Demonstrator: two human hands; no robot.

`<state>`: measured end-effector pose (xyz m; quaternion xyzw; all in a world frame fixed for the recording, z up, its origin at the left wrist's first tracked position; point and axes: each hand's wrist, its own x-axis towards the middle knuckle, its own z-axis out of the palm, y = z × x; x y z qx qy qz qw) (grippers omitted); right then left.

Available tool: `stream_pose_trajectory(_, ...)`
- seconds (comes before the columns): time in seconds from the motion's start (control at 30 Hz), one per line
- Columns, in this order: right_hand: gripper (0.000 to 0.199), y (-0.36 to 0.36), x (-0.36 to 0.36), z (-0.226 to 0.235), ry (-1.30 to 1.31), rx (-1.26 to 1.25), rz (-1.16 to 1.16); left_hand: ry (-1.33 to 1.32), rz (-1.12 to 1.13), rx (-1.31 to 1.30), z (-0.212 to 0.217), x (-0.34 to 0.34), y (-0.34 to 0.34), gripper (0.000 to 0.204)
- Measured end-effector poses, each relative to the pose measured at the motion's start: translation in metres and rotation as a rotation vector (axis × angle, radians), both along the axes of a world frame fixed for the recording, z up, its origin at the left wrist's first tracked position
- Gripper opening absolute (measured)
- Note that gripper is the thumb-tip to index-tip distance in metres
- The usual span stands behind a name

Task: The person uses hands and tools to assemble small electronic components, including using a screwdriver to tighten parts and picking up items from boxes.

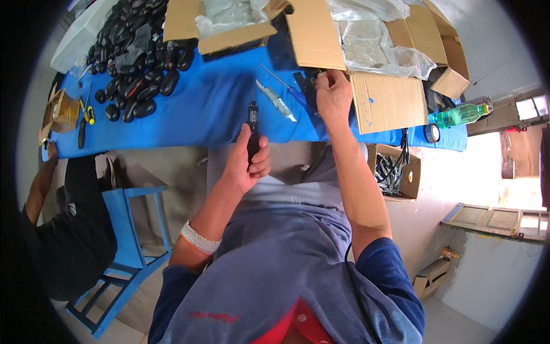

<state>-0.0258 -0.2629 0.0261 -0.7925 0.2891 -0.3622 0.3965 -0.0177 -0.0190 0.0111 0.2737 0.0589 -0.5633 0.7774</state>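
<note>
Desk (189, 123): covered in blue cloth, spanning the upper frame. Open cardboard boxes (309, 34) stand along its far edge, holding clear plastic bags (366, 43). A heap of black oval parts (134, 57) occupies the far left of the desk. A blue chair (129, 229) stands on the floor at lower left, beside a seated person in dark clothing (69, 229). A green plastic bottle (461, 114) lies at the desk's right end.

Left hand (247, 163): fingers closed around the black handle of a screwdriver (252, 123), held upright at the desk's near edge.

Right hand (332, 94): rests at a box flap, fingers curled on a small dark part (315, 75); grip cannot be confirmed. A second screwdriver (276, 100) lies between the hands.
</note>
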Motion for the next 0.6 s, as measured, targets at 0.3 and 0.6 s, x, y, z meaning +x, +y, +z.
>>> stream_pose_trajectory(0.3,0.030,0.039,-0.057,0.011,0.288,-0.502,0.127,-0.002,-0.003,-0.066,-0.009,-0.003,0.010,0.052)
stream_pose_trajectory(0.6,0.028,0.019,-0.067,0.001,0.220,-0.339,0.240,0.034,-0.006,-0.057,-0.018,0.000,0.012,0.051)
